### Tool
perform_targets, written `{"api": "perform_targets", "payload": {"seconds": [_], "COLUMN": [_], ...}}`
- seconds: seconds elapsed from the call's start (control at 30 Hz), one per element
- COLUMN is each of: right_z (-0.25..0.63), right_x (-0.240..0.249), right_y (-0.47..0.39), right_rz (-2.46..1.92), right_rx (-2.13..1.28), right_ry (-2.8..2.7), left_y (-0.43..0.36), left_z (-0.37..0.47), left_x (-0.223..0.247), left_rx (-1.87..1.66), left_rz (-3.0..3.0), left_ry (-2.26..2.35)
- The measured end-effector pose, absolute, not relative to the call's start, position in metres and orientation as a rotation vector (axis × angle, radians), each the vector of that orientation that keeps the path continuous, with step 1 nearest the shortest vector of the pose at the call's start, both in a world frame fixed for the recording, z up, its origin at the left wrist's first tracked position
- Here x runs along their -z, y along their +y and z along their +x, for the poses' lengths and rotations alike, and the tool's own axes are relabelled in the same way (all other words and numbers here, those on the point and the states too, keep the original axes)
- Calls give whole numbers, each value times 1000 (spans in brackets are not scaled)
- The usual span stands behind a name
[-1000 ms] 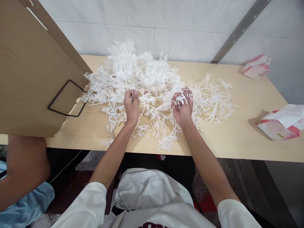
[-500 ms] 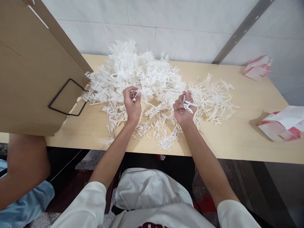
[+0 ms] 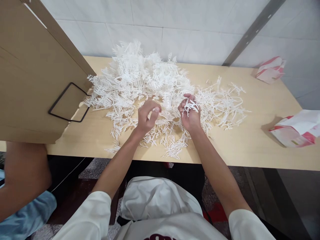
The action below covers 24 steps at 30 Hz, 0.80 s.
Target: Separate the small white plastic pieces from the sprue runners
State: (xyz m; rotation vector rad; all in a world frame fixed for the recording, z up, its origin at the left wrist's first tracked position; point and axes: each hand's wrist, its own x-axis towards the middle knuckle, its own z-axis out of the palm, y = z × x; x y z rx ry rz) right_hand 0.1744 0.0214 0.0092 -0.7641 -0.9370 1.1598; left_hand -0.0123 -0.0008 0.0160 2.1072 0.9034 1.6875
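Inside the table's [image 3: 240, 143] front edge, my right hand [image 3: 191, 117] is cupping white sprigs [image 3: 191, 106] in curled fingers, ideally gently; whether my bent left hand [image 3: 147, 116] is gripping, I cannot tell.

Strands [image 3: 140, 73] lie on the table [image 3: 252, 150], cardboard [image 3: 37, 73] to the left, packets [image 3: 297, 131] right.

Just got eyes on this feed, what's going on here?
A person is handling white, branching pieces at a table. The right hand cups a small bunch, palm up. The left hand is curled beside it; whether its fingers hold a strand isn't clear. A large white pile lies beyond the hands, with longer strands spread to the right.
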Motion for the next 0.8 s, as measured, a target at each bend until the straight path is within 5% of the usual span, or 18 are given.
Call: {"api": "perform_targets", "payload": {"seconds": [0.27,0.53,0.8], "right_z": [176,169,164], "right_x": [-18,-16,-14], "right_y": [16,10,-7], "right_rz": [-807,-901,-1012], "right_rx": [-1217,-959,-734], "right_ry": [-892,-1034,-1420], "left_y": [-4,6,-1], "left_z": [-1,-11,-8], "left_x": [-4,-12,-14], "left_rx": [-1202,-1580,-1525], "left_rz": [2550,1922,1841], "left_ry": [972,1887,1195]}}
